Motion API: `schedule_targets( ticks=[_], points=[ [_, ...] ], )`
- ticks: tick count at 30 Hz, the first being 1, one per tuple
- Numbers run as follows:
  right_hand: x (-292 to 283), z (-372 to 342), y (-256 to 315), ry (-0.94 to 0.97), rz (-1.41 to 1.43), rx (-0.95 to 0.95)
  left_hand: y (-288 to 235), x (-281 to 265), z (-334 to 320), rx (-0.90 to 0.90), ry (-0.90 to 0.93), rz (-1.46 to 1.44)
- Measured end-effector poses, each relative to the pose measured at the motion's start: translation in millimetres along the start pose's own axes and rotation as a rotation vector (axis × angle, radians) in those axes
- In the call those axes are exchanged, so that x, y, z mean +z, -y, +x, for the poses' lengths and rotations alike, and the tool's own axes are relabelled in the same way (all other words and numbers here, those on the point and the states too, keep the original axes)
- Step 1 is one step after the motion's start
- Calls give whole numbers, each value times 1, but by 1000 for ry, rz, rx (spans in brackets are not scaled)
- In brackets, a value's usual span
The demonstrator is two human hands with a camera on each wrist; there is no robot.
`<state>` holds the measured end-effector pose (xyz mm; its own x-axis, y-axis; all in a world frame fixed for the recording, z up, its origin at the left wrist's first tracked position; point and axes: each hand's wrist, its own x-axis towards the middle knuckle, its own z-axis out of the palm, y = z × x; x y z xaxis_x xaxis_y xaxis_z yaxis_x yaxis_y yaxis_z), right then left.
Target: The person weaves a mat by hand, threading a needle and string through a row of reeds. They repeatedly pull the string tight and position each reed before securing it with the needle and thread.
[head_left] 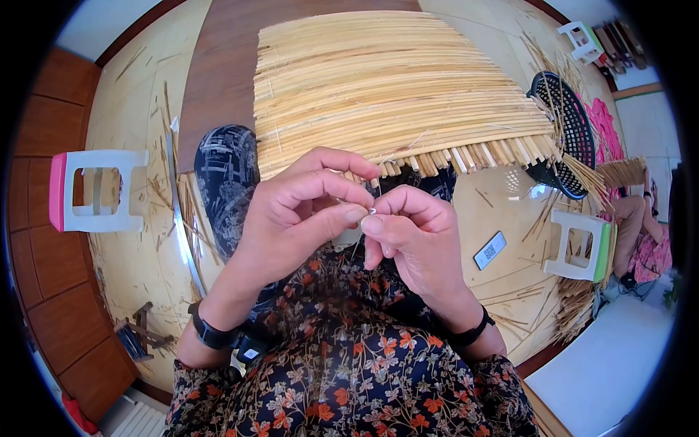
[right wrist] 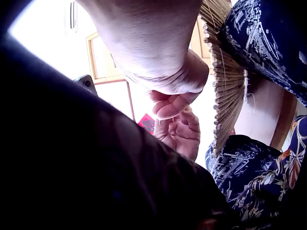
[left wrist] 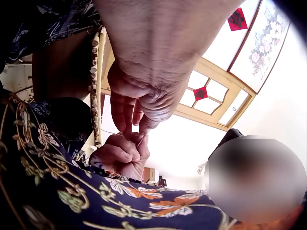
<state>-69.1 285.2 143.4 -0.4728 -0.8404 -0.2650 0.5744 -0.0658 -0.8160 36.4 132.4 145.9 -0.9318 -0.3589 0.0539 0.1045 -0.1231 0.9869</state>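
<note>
Both hands meet above the lap, at the near edge of a mat of straw-coloured stalks. The left hand pinches a thin pale thread between thumb and index finger, its other fingers bent loosely. Touching it, the right hand pinches the same small spot of thread with thumb and index finger. In the left wrist view the left hand comes down from above onto the right hand. The right wrist view shows the right hand over the left fingers; the thread is too fine to follow.
The mat lies over a brown board and the knees. A dark basket, a phone, a pink-and-white stool and a green-and-white stool stand or lie around. Loose stalks litter the floor; another person sits at the right.
</note>
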Motion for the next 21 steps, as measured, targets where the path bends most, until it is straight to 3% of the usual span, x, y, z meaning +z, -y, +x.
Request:
schedule_targets(
  ticks=[8,17,19,21],
  points=[
    [1,0,1,24,39,39,-3,-3,0,102,52,199],
    [-1,0,0,52,78,87,4,-4,-2,19,23,70],
    [-2,1,-1,52,108,92,0,6,-1,-10,-14,-241],
    [-5,1,-2,119,86,133,9,-2,-1,54,46,-98]
  ],
)
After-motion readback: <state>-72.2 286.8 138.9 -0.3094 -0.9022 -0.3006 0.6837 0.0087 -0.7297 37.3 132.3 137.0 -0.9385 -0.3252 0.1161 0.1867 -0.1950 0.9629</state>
